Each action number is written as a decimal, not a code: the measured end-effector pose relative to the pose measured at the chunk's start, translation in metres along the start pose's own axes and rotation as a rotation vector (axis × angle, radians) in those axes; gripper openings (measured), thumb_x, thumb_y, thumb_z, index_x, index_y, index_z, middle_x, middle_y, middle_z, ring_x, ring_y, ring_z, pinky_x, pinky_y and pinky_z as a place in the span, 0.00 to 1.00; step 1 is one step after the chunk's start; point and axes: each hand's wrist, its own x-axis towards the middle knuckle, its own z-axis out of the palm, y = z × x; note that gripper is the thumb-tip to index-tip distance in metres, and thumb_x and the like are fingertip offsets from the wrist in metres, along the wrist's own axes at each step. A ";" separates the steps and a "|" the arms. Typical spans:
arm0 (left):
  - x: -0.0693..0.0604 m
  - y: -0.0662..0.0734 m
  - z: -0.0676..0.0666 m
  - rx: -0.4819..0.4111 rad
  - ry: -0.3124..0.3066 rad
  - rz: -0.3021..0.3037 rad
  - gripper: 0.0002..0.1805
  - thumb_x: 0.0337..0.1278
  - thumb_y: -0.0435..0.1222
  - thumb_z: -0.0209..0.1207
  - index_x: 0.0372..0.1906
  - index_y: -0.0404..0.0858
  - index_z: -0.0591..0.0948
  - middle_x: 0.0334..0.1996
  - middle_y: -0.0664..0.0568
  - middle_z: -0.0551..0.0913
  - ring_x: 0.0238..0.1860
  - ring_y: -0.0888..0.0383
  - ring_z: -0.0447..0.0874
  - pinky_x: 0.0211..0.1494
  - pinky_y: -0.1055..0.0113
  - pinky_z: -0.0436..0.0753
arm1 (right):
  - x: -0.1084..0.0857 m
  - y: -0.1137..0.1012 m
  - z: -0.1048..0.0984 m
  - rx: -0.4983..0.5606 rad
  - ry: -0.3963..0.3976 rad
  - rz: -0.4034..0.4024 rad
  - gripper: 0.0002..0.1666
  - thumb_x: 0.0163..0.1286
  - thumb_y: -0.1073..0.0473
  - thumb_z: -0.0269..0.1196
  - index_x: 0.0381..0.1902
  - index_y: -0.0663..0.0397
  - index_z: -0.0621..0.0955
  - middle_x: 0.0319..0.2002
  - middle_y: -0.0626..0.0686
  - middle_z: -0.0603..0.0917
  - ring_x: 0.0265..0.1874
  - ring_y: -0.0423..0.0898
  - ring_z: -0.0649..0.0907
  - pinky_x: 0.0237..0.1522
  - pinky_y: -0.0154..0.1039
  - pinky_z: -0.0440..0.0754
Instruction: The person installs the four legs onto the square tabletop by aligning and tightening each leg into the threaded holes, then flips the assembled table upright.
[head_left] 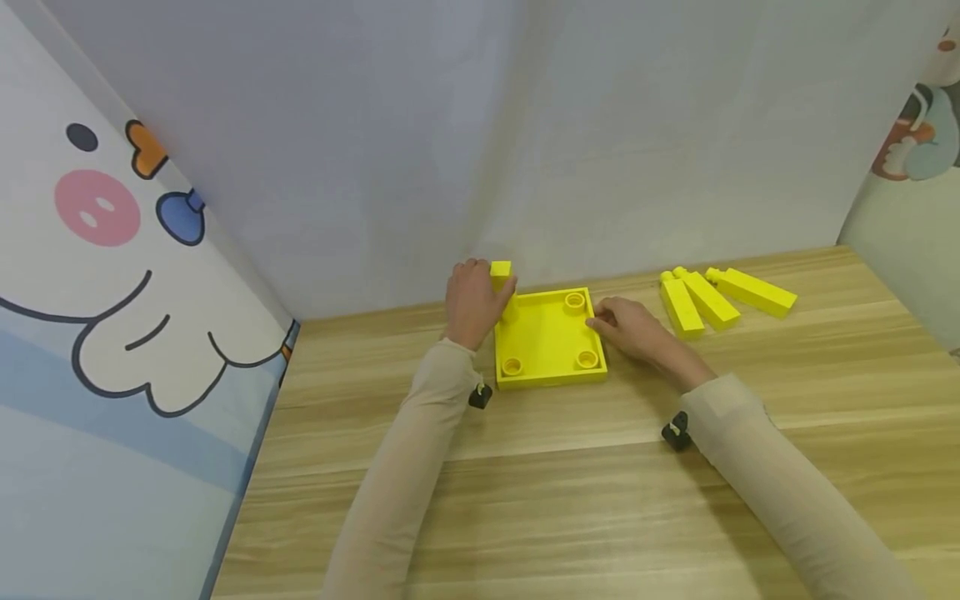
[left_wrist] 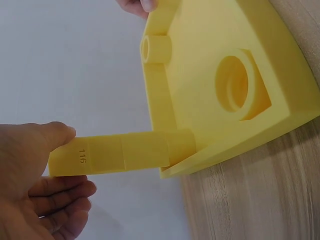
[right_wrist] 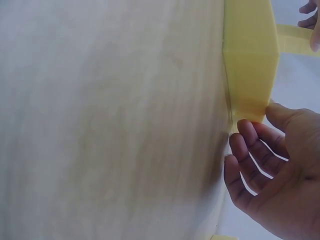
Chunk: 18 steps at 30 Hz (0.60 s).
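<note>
A yellow square board point(head_left: 551, 333) with a raised rim lies on the table, its round corner sockets facing up. At its far left corner a yellow table leg point(left_wrist: 110, 152), marked 116, stands upright with its lower end at the socket. My left hand point(head_left: 471, 304) grips this leg near its top, between thumb and fingers. How deep the leg sits in the socket cannot be seen. On the board's right side, my right hand point(head_left: 633, 327) pinches the rim, thumb on top and fingers against the outer wall. The other three sockets hold no leg.
Three loose yellow legs point(head_left: 708, 302) lie on the wooden table point(head_left: 525, 500) to the right of the right hand, towards the back edge. A pale curtain-like wall point(head_left: 375, 167) rises behind the table. A panel with cartoon pictures point(head_left: 135, 333) stands at the left.
</note>
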 end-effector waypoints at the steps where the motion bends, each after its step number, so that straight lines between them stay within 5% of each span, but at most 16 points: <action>1: 0.000 0.000 0.000 -0.007 -0.002 0.008 0.28 0.71 0.53 0.59 0.49 0.29 0.83 0.48 0.38 0.86 0.51 0.41 0.82 0.58 0.51 0.82 | 0.000 0.000 0.000 0.001 0.000 0.000 0.16 0.80 0.55 0.56 0.48 0.65 0.80 0.45 0.64 0.86 0.42 0.55 0.83 0.50 0.53 0.81; 11: 0.006 -0.006 0.000 -0.076 -0.060 0.042 0.26 0.72 0.48 0.59 0.53 0.26 0.81 0.51 0.37 0.84 0.54 0.42 0.79 0.66 0.53 0.74 | -0.001 -0.002 -0.002 0.014 -0.003 -0.009 0.16 0.79 0.55 0.56 0.49 0.65 0.80 0.47 0.65 0.86 0.47 0.58 0.84 0.54 0.56 0.81; 18: 0.004 -0.010 0.003 -0.157 -0.044 0.046 0.25 0.71 0.48 0.59 0.52 0.27 0.81 0.50 0.38 0.83 0.52 0.43 0.76 0.60 0.53 0.76 | 0.000 0.000 -0.002 0.018 -0.007 -0.004 0.17 0.79 0.55 0.56 0.50 0.66 0.80 0.47 0.65 0.86 0.47 0.58 0.84 0.54 0.55 0.81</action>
